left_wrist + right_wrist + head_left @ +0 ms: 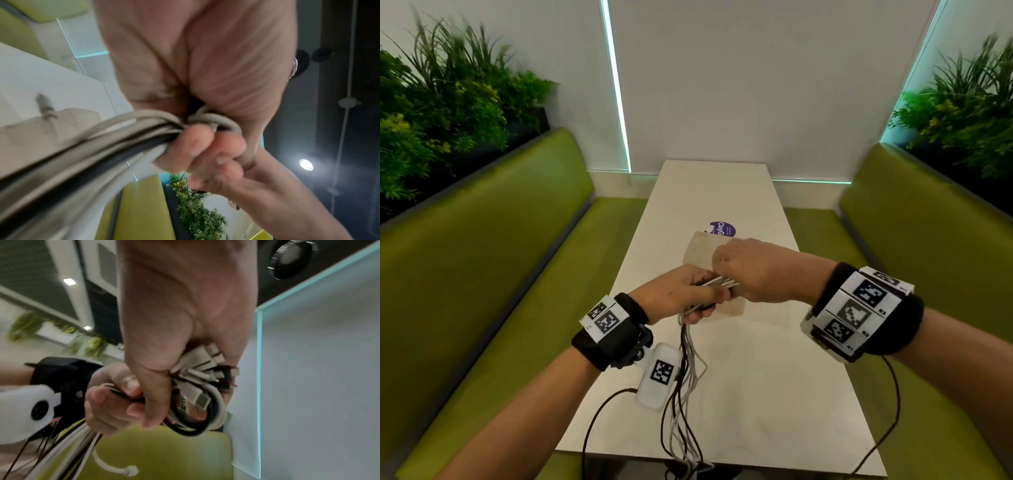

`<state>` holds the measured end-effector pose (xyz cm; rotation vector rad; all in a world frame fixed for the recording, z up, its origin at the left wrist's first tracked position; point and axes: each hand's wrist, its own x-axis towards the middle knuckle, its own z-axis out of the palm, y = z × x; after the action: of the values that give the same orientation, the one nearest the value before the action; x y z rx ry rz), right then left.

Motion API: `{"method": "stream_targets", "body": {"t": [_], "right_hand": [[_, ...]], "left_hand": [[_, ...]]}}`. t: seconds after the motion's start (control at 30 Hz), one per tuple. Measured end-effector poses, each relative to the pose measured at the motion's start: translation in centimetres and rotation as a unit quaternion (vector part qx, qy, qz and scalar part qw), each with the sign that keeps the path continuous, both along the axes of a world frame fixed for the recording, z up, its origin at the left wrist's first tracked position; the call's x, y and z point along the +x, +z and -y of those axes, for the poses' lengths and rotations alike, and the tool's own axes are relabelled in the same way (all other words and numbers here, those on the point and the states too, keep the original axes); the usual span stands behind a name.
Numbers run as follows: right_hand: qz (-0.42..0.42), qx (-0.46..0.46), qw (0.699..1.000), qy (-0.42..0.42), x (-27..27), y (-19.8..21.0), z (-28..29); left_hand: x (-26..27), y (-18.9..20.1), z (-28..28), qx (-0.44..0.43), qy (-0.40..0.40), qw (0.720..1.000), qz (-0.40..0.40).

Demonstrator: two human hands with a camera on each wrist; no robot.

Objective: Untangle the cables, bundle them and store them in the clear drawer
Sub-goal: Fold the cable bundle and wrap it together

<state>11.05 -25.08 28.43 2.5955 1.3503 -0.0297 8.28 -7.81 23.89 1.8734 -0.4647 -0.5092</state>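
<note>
Both hands hold one bundle of white and black cables (pixel 722 283) above the white table (pixel 774 377). My left hand (pixel 681 296) grips the gathered strands (pixel 115 129); their loose tails (pixel 685 394) hang down past the table's near edge. My right hand (pixel 753 270) grips the looped end with the plug ends (pixel 203 369) bunched in its palm, and the loops (pixel 197 421) curl under its thumb. The clear drawer (pixel 700 251) sits on the table just behind and under the hands, partly hidden by them.
A purple round sticker (pixel 724 229) lies beyond the drawer. Green benches (pixel 500 257) flank the table on both sides, with plants (pixel 448 109) behind them. A white wall closes the far end. Wrist-camera wires hang near the table's front edge.
</note>
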Motion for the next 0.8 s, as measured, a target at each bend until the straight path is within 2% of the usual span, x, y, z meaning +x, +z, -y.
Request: {"method": "stream_targets", "body": {"t": [0.1,0.2,0.43,0.5,0.57,0.7,0.8], "right_hand": [[-0.091,0.017,0.993,-0.076,-0.2,-0.4,-0.1],[-0.136,0.045,0.984,-0.109,0.1,-0.9,-0.2],[-0.083,0.044,0.988,-0.119,0.5,-2.4,-0.2],[-0.064,0.026,0.991,-0.116,0.7,-2.0,-0.2],[-0.038,0.010,0.993,-0.107,0.9,-1.4,-0.3],[-0.008,0.034,0.995,-0.090,1.2,0.7,0.1],[0.006,0.084,0.993,-0.080,1.3,3.3,0.5]], "left_hand": [[0.3,-0.3,0.0,0.024,0.004,0.999,0.023],[0.8,-0.7,0.1,0.044,-0.002,0.998,0.053],[1.6,-2.0,0.2,0.054,0.015,0.994,0.089],[1.7,-2.3,0.2,0.017,0.029,0.997,0.069],[1.5,-2.4,0.1,-0.059,0.038,0.997,0.045],[0.5,-4.4,0.0,-0.235,0.033,0.971,-0.010],[0.3,-5.9,0.4,-0.248,0.081,0.965,-0.013]]}}
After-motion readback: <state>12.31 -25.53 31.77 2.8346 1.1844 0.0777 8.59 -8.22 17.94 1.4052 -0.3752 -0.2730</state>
